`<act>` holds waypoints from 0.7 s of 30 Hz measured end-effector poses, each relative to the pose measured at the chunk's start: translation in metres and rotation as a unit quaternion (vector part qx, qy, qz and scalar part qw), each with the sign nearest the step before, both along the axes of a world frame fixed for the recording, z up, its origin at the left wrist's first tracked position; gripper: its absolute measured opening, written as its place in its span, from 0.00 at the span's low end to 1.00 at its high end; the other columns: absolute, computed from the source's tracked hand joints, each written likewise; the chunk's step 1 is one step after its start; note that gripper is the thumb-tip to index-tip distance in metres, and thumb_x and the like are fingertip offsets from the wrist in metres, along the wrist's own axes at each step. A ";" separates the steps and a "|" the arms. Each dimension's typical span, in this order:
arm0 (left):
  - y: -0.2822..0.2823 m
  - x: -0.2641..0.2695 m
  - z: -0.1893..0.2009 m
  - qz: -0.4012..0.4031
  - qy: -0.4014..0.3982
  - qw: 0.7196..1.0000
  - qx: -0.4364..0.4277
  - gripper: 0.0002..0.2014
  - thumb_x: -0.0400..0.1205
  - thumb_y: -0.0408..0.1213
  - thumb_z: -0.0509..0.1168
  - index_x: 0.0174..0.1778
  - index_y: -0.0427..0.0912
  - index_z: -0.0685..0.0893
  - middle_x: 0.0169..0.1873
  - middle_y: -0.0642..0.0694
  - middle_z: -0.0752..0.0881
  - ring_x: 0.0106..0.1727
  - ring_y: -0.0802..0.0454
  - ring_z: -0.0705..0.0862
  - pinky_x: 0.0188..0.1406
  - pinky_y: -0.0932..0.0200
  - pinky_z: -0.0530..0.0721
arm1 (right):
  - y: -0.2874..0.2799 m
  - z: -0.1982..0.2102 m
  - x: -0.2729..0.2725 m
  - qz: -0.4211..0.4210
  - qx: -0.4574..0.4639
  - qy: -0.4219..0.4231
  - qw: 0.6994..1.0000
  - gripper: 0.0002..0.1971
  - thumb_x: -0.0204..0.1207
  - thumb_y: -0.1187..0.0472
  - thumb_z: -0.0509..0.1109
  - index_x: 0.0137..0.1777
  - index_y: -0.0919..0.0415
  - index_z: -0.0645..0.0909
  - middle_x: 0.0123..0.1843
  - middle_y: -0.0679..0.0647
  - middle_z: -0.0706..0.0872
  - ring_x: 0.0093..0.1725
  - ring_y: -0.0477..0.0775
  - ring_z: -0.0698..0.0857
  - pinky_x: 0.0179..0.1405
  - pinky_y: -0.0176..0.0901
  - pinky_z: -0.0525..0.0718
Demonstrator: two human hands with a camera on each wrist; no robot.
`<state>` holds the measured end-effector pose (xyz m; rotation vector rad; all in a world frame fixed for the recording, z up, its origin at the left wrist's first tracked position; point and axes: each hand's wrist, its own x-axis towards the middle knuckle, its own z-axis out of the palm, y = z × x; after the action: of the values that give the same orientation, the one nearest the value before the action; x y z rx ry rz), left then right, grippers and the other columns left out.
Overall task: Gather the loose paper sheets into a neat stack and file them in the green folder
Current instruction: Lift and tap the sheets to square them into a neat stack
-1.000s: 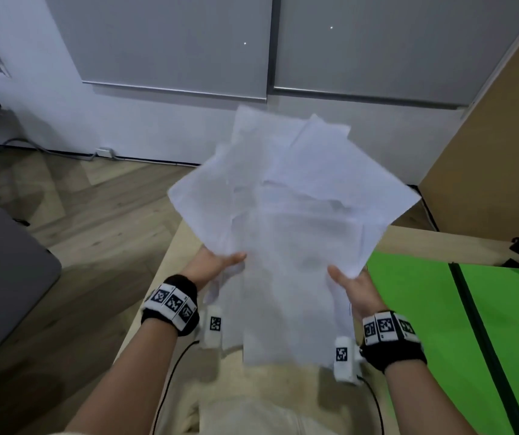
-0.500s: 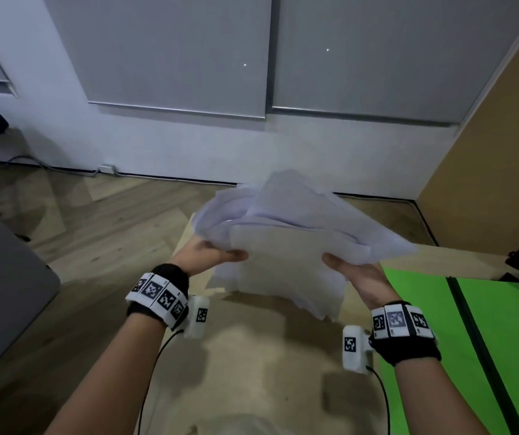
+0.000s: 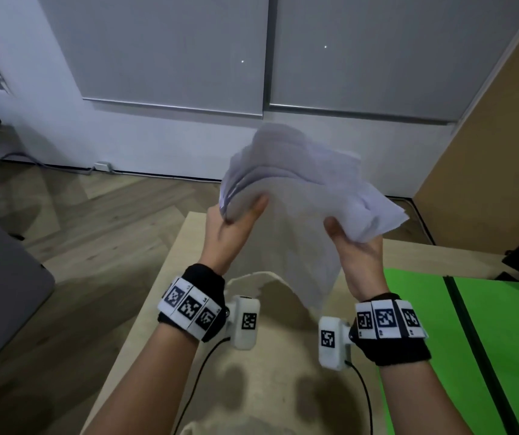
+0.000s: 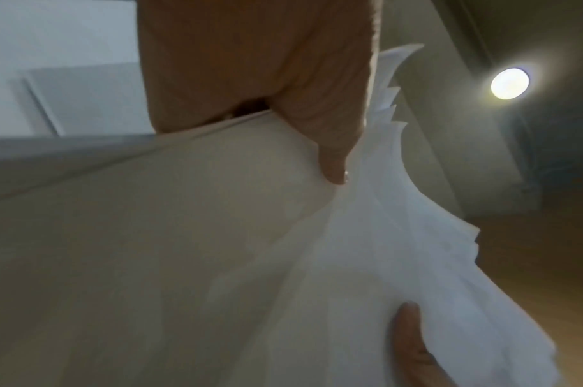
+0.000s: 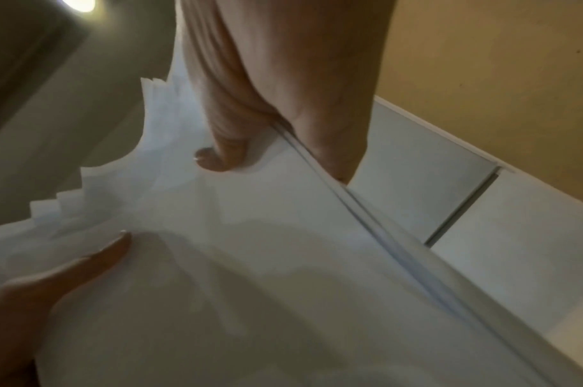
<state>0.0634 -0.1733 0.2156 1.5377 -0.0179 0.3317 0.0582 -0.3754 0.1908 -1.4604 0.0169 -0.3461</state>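
While both hands grip them, the sheets (image 3: 299, 196) hang fanned and uneven above the bench (image 3: 170, 296). The left hand (image 3: 233, 230) and right hand (image 3: 357, 255) each pinch a side edge, thumb on top. Right of them the green folder (image 3: 415, 309) lies open on the bench.

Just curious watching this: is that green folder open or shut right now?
Open. The green folder lies spread flat on the table, its dark spine between two green panels.

Arms: left bare; no sleeves are seen.
Black fabric wristbands (image 3: 203, 288): one is worn on each wrist.
White tag strips (image 3: 388, 318): black square codes are printed on them.
White box-shaped wrist cameras (image 3: 247, 321): each is marked with one code.
Thin black cables (image 3: 365, 400): they are led back along the forearms.
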 end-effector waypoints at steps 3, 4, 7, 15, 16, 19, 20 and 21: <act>0.007 -0.001 -0.009 0.011 0.019 0.999 -0.044 0.08 0.71 0.49 0.75 0.46 0.61 0.90 0.51 0.50 0.92 0.57 0.52 0.89 0.58 0.50 0.87 | -0.006 -0.007 -0.007 0.037 -0.016 0.007 0.999 0.12 0.68 0.61 0.78 0.51 0.49 0.86 0.49 0.44 0.92 0.51 0.43 0.89 0.57 0.42 0.86; 0.009 0.000 -0.015 0.017 0.032 0.998 -0.053 0.12 0.70 0.53 0.75 0.47 0.58 0.91 0.50 0.50 0.92 0.56 0.52 0.90 0.59 0.49 0.87 | -0.008 -0.013 -0.006 0.046 -0.024 0.027 0.998 0.14 0.66 0.58 0.80 0.53 0.52 0.87 0.51 0.48 0.92 0.51 0.46 0.89 0.59 0.49 0.86; 0.010 0.005 -0.026 0.033 0.056 0.995 -0.072 0.24 0.69 0.59 0.72 0.51 0.44 0.91 0.51 0.46 0.92 0.51 0.54 0.90 0.53 0.57 0.86 | -0.008 -0.025 -0.004 0.038 -0.066 0.064 0.995 0.20 0.61 0.49 0.82 0.52 0.55 0.88 0.52 0.56 0.92 0.53 0.55 0.90 0.57 0.60 0.87; 0.003 0.019 -0.010 0.191 0.130 0.967 -0.104 0.28 0.58 0.69 0.75 0.26 0.45 0.78 0.26 0.53 0.78 0.33 0.53 0.78 0.42 0.57 0.82 | -0.007 -0.015 -0.003 0.038 0.005 0.036 0.999 0.34 0.53 0.36 0.80 0.55 0.59 0.88 0.54 0.54 0.92 0.51 0.47 0.90 0.47 0.40 0.87; 0.003 0.020 -0.010 0.196 0.137 0.966 -0.102 0.28 0.56 0.68 0.76 0.25 0.45 0.78 0.27 0.53 0.79 0.34 0.53 0.79 0.45 0.54 0.83 | -0.006 -0.014 -0.003 0.026 0.020 0.033 0.999 0.35 0.52 0.34 0.79 0.53 0.58 0.89 0.52 0.54 0.92 0.49 0.47 0.90 0.46 0.39 0.87; 0.000 0.019 -0.012 0.158 0.119 0.975 -0.100 0.26 0.59 0.62 0.78 0.16 0.48 0.72 0.26 0.48 0.76 0.32 0.51 0.75 0.43 0.53 0.82 | -0.002 -0.007 -0.003 -0.033 0.075 0.029 0.996 0.26 0.52 0.33 0.78 0.44 0.51 0.90 0.41 0.47 0.93 0.43 0.45 0.89 0.45 0.39 0.87; -0.002 0.017 -0.013 0.137 0.099 0.981 -0.098 0.28 0.61 0.60 0.78 0.15 0.45 0.71 0.26 0.46 0.74 0.32 0.51 0.73 0.40 0.54 0.78 | -0.001 -0.004 -0.002 -0.059 0.081 0.020 0.995 0.22 0.52 0.34 0.79 0.41 0.47 0.90 0.40 0.45 0.92 0.44 0.45 0.88 0.48 0.40 0.86; -0.005 0.014 -0.012 0.117 0.078 0.985 -0.099 0.29 0.62 0.58 0.79 0.18 0.38 0.73 0.27 0.45 0.74 0.32 0.51 0.73 0.39 0.55 0.76 | 0.000 0.000 -0.003 -0.080 0.080 0.006 0.994 0.19 0.53 0.36 0.79 0.39 0.46 0.90 0.40 0.43 0.92 0.45 0.43 0.88 0.52 0.40 0.85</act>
<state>0.0772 -0.1779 0.2032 1.3663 0.3129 0.3867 0.0553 -0.3750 0.1909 -1.3050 0.1694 -0.4561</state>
